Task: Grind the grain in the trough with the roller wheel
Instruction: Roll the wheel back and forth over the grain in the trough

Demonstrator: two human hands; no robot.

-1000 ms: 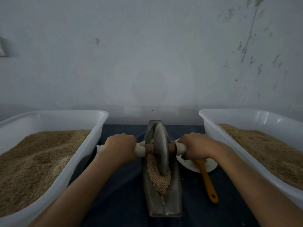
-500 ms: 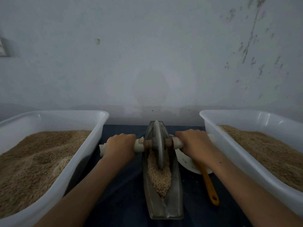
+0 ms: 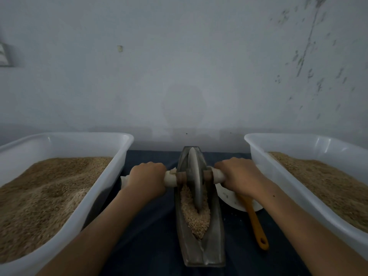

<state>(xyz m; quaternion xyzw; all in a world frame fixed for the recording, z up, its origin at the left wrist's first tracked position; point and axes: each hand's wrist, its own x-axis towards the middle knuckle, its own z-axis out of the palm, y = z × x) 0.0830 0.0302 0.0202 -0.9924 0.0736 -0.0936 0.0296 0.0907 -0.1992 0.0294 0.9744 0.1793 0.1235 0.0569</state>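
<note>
Both hands, left hand (image 3: 147, 177) and right hand (image 3: 238, 176), wrap one axle handle (image 3: 218, 174) each, so load on the roller wheel (image 3: 195, 184) is even. It stands upright in the grain (image 3: 196, 218), mid-trough (image 3: 216, 253), on the table's centre line.

2 bare forearms, sleeveless to the frame edge, hands (image 3: 147, 177) ungloved

Both forearms reach toward twelve o'clock; the left hand (image 3: 147, 176) and right hand (image 3: 239, 176) are each curled knuckles-up around a handle end.
</note>
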